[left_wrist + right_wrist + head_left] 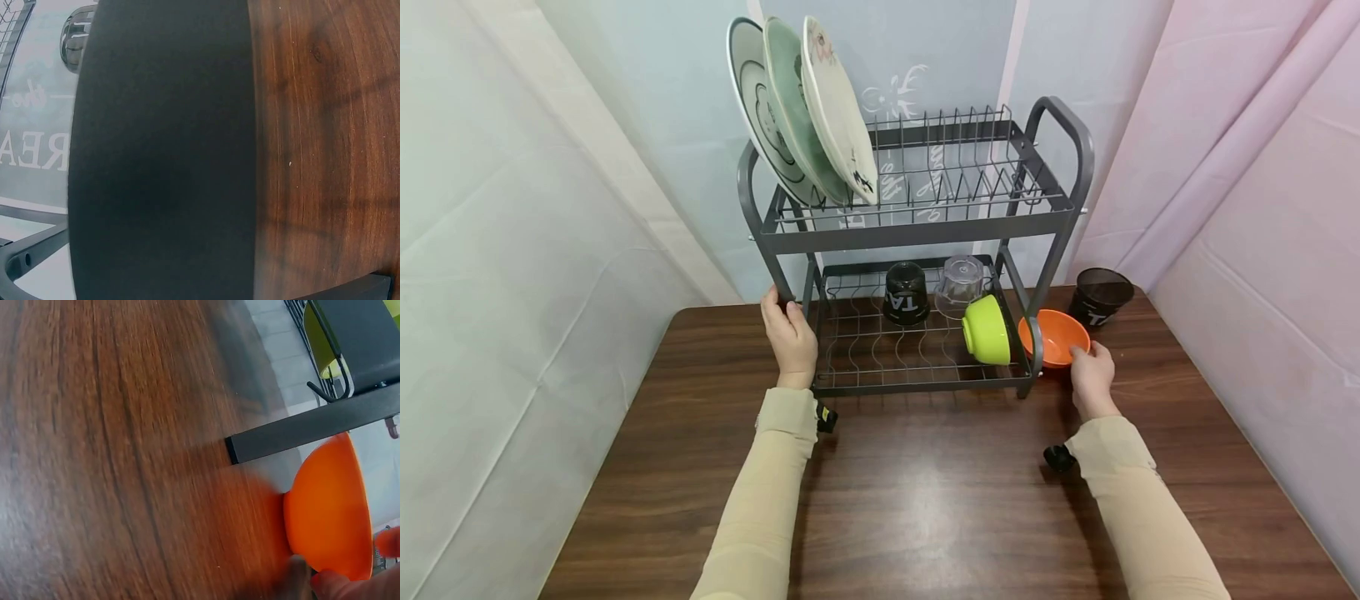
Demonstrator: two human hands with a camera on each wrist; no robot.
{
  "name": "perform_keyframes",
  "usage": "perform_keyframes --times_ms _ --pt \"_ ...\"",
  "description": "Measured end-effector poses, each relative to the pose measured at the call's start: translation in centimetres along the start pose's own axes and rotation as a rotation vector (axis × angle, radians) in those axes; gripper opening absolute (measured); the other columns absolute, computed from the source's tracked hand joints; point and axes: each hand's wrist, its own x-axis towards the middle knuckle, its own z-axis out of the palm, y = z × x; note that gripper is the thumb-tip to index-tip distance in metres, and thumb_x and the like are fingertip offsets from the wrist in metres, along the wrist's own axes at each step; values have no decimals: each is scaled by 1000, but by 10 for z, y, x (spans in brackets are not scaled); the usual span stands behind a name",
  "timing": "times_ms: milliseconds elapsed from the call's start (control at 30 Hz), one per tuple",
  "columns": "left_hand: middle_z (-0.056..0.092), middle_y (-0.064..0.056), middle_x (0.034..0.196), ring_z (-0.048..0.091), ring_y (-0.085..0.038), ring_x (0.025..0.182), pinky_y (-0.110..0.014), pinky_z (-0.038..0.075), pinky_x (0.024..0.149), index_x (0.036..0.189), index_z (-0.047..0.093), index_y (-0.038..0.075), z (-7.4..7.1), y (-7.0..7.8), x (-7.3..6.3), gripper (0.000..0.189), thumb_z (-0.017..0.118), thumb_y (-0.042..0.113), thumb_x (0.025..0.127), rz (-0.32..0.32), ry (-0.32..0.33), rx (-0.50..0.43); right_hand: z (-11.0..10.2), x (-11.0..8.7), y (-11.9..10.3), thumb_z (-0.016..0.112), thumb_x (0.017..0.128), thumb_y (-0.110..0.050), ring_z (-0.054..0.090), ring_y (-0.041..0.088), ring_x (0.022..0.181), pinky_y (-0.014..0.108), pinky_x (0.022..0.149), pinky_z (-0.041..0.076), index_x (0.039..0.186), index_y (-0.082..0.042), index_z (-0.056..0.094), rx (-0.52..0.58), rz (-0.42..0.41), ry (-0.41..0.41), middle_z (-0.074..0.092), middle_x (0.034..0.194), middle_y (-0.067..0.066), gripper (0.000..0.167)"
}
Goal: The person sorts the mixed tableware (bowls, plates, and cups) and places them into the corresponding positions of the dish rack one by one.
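Note:
A grey two-tier dish rack stands at the back of the table. My left hand grips its left upright, thumb on one side and fingers on the other. To the right of the rack, my right hand pinches the rim of an orange bowl low beside the rack's right leg. In the right wrist view the orange bowl is tilted on its side, with fingertips at its edge. A dark band fills most of the left wrist view, hiding the left hand there.
On the lower tier are a green bowl tipped sideways, a black cup and a clear cup. Three plates lean at the upper tier's left. Another dark cup stands behind the orange bowl.

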Motion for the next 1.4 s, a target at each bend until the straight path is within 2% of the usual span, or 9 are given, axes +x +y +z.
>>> perform_keyframes --times_ms 67,167,267,367,600,967,1133,1267,1400 --pt "45 -24 100 47 -30 82 -36 40 73 127 41 -3 0 0 0 31 33 8 98 6 0 -3 1 1 1 35 95 -14 28 22 136 28 111 30 147 -1 14 -3 14 15 16 154 15 58" --pt "45 -23 99 48 -30 82 -36 40 73 126 42 -2 1 -1 1 30 33 8 99 14 6 -3 0 2 2 35 95 -13 50 16 108 19 91 45 147 -2 20 -1 59 9 23 150 16 55" --pt "45 -23 99 48 -31 81 -37 41 73 125 42 -2 1 -1 0 30 33 8 99 21 10 -1 -1 1 3 34 95 -13 48 4 77 12 69 47 146 -3 23 2 87 -10 27 147 15 52" --pt "45 -23 99 48 -31 81 -37 41 73 125 42 -2 1 -2 0 31 33 10 99 27 11 1 -2 0 3 32 95 -14 48 3 72 12 66 48 145 -2 25 -4 103 -29 28 145 15 52" --pt "45 -24 99 49 -31 82 -38 41 73 125 42 -2 0 -2 -1 30 33 10 99 28 13 -2 -3 -3 5 29 97 -15 51 3 84 17 89 48 147 -3 20 20 142 -55 20 151 16 52" --pt "45 -24 98 48 -31 83 -37 40 74 124 43 -4 0 0 0 29 35 4 97 19 13 -12 -10 -7 5 31 96 -10 51 -1 68 10 68 51 147 -6 20 243 218 -6 21 150 12 53" --pt "45 -24 98 48 -31 82 -37 40 73 125 42 -2 -1 -1 -1 30 34 6 98 21 14 -2 -17 -11 4 31 97 -12 52 5 97 10 66 50 149 -12 17 320 250 -7 17 155 5 53" --pt "45 -24 99 48 -32 82 -38 41 73 125 42 -2 0 -1 -1 30 33 9 99 27 13 -3 -22 -16 1 30 97 -12 38 11 125 9 62 50 149 -14 15 395 250 -17 14 155 1 54" --pt "45 -24 99 48 -32 82 -38 41 73 125 42 -2 1 -1 -1 31 33 10 99 23 11 -8 -25 -24 -3 29 97 -10 33 11 128 10 58 50 148 -12 16 463 221 -23 15 155 3 53"
